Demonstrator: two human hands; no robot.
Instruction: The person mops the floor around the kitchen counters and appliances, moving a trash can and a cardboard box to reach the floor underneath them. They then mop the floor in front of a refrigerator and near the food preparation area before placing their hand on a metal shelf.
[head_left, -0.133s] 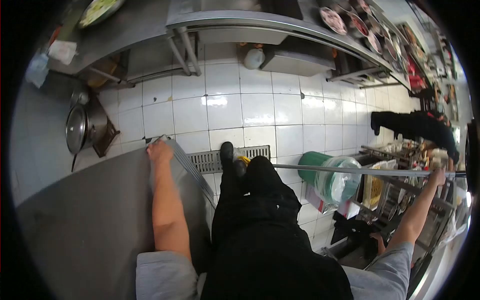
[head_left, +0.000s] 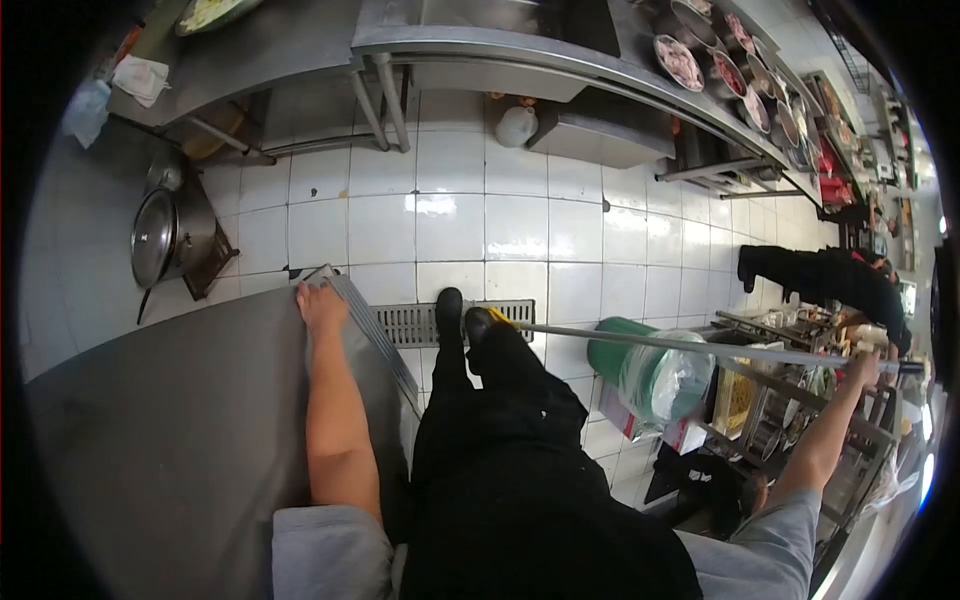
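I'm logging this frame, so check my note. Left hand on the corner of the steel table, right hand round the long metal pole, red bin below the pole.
One detail is wrong: the bin is green, not red, and lined with a clear bag, as the head view shows. The rest stands: left hand on the corner of the steel table, right hand round the long metal pole.

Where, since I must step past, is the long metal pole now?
Head view, right side: the pole runs from the right hand down to the floor drain by the person's shoes, crossing over the green bin.
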